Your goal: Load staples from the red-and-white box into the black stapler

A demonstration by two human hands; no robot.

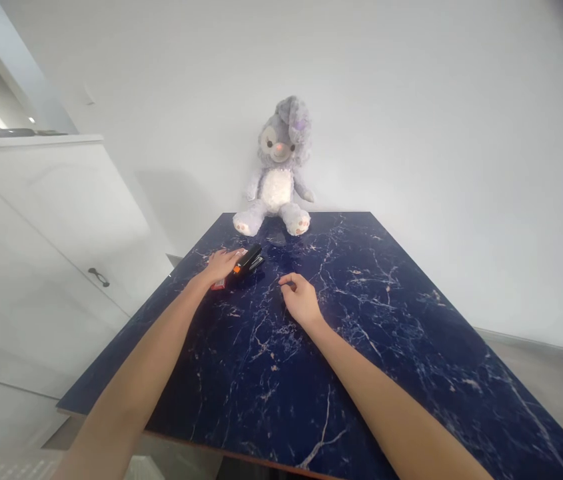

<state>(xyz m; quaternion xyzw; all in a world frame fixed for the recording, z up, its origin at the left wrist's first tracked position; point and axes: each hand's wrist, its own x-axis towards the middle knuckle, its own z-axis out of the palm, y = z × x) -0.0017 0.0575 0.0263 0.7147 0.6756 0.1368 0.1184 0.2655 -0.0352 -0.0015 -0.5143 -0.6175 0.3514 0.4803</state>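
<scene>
Head view: left hand [221,265] flat, fingers extended on the stapler [248,260]; right hand [301,299] curled, fingers meeting thumb.

Blue marble table [361,320]: plush rabbit [277,180] far edge, stapler [248,259], perhaps red box [218,285].

Both arms bare, stretched forward from the bottom edge and converging slightly. Left arm [151,353] comes up from lower left, close to straight at the elbow. Left hand [221,265] is palm down, fingers [235,253] extended and together, pointing forward-right. Right arm [376,393] enters from lower right, forearm angled left, wrist roughly in line. Right hand [301,300] is back up, fingers curled under into a loose fist, thumb [287,277] out to the left, tip near the index. Hands near each other, not touching. Left sits further forward than right.
</scene>
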